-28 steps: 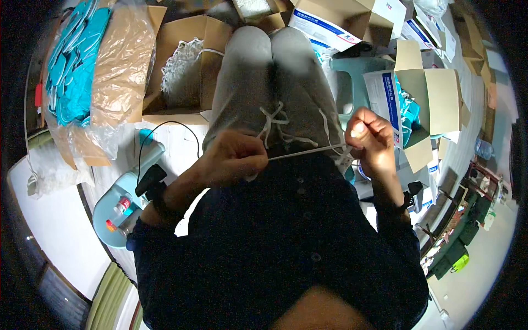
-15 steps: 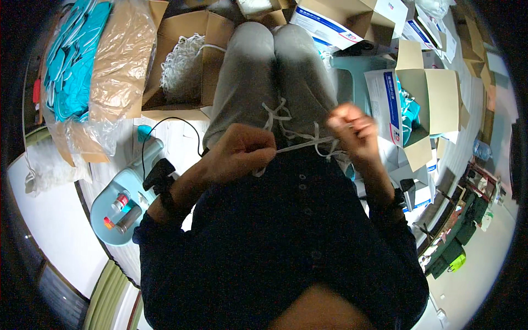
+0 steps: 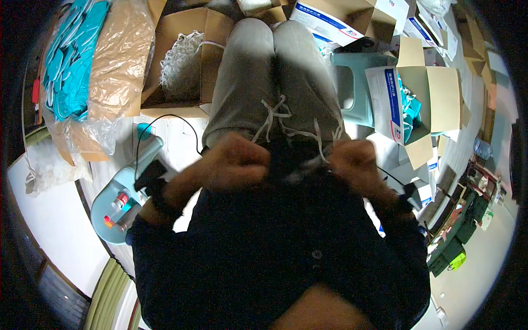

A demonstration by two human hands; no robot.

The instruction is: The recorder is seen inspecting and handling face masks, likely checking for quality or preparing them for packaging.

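Observation:
My left hand (image 3: pixel 239 162) is closed in a loose fist at my waist, smeared by motion. Thin white cord (image 3: pixel 270 118) lies in loops and a loose knot over my lap, one end running down to the left fist. Opposite, my right hand (image 3: pixel 355 164) is also closed, with a strand of the cord passing down at its fingers. Between the two hands a faint whitish blur crosses the dark shirt (image 3: pixel 308 231); its shape is too smeared to tell. The fingertips of both hands are hidden or blurred.
An open carton (image 3: pixel 214 60) by my left knee holds a heap of white cord (image 3: pixel 179 63). Beyond it are stacked teal face masks (image 3: pixel 77 60). On the right, a carton (image 3: pixel 443 99) with teal pieces stands near a pale stool (image 3: pixel 360 82). Bottles rest on another stool (image 3: pixel 102 201).
The right hand has come down from above the lap to waist level. My left hand has dropped slightly. The cord stretched taut between them no longer shows as a straight line.

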